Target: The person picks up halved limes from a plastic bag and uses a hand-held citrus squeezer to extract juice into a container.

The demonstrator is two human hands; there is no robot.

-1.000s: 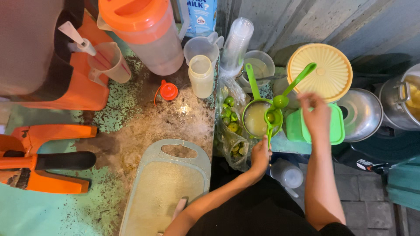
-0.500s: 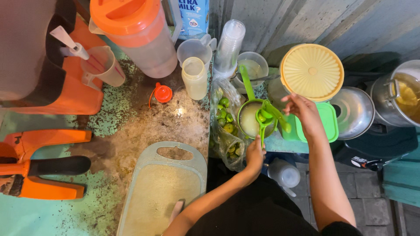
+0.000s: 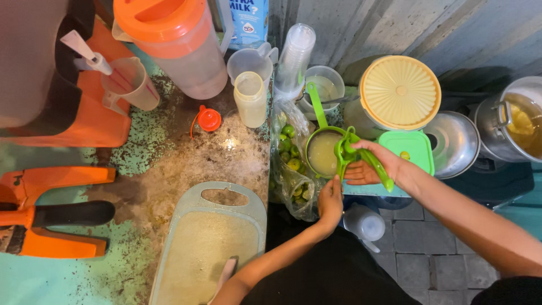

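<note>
Right hand: right hand [image 3: 377,167] at centre right of the frame; fingers wrapped around the handles of the green squeezer [image 3: 354,155]; squeezer head sits over the green strainer [image 3: 323,148], touching its rim
Left hand: left hand [image 3: 330,201] just below the strainer, centre of the frame; fingers curled together; whether it holds anything cannot be told
Strainer: round bowl filled with pale liquid; long handle points to the upper frame
Lime bag: clear bag of limes [image 3: 291,161] just left of the strainer
Cutting board: pale cutting board [image 3: 200,248] at lower centre
Pitcher: orange-lidded pitcher [image 3: 180,42] at upper left
Container: green-lidded box [image 3: 411,148] beside the right hand; yellow round lid [image 3: 400,91] above it
</note>
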